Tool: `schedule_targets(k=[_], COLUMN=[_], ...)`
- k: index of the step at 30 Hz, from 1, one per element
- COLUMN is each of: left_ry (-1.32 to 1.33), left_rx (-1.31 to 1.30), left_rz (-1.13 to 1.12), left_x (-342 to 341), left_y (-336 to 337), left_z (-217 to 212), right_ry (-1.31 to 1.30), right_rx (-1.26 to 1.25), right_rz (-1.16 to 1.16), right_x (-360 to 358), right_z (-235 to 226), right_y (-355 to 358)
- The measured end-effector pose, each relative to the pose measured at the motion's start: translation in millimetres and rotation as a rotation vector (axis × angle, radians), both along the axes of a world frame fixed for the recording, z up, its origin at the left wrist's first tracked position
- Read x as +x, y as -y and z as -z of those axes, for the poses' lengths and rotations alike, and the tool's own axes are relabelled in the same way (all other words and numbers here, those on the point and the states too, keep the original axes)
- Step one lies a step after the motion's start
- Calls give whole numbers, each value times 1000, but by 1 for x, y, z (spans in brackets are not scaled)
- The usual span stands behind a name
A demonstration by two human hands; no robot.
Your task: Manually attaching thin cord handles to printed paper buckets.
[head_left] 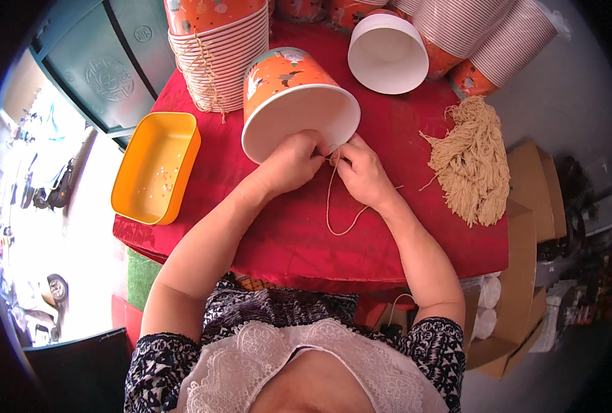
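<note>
An orange paper bucket (288,77) with a white inside lies tipped on the red cloth, its mouth toward me. At the lower part of its rim, my left hand (295,160) reaches just inside the mouth, fingers closed in a pinch. Close beside it my right hand (362,171) pinches a thin beige string (329,206) against the rim. The string hangs from between the two hands and loops down over the cloth. What the left fingertips grip is partly hidden, but the string passes at them.
A yellow tray (122,186) with small pale bits stands at left. Stacked buckets (213,69) with string on them rise behind it. Another bucket (388,58) lies at the back, beside more stacks (460,24). A string bundle (472,165) lies right; cardboard boxes (526,241) stand beyond the table (285,258).
</note>
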State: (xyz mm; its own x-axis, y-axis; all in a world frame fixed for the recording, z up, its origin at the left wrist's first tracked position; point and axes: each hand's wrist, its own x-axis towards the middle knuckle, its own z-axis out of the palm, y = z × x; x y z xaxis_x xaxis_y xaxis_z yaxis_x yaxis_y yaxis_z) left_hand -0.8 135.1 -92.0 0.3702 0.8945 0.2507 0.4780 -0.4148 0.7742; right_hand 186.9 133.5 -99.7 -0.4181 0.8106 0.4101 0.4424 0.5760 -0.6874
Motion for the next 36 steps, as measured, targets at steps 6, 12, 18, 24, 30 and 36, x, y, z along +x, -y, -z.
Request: schedule_targets(k=[6,12,18,24,30,36], left_ry=[-77,-89,-67,-13,42,259], left_rx=[172,205,173,170,113,-162], left_rz=[-32,-45,-33,-22,25,-31], left_x=[11,10,10,12,8,7], left_y=[7,8,10,9,5,2], left_z=[0,-2,-4,-4,-1,-9], right_ry=[-25,-147,-297,-394,-259,-124], right_rx=[-38,-339,-450,-483,-377,-146], right_rz=[20,208,280,241,230,234], right_x=[-3,1,-11,-19,-13,-13], right_z=[-1,-23,-32,-26,-6,-10], right_y=[1,5,19,25,16,19])
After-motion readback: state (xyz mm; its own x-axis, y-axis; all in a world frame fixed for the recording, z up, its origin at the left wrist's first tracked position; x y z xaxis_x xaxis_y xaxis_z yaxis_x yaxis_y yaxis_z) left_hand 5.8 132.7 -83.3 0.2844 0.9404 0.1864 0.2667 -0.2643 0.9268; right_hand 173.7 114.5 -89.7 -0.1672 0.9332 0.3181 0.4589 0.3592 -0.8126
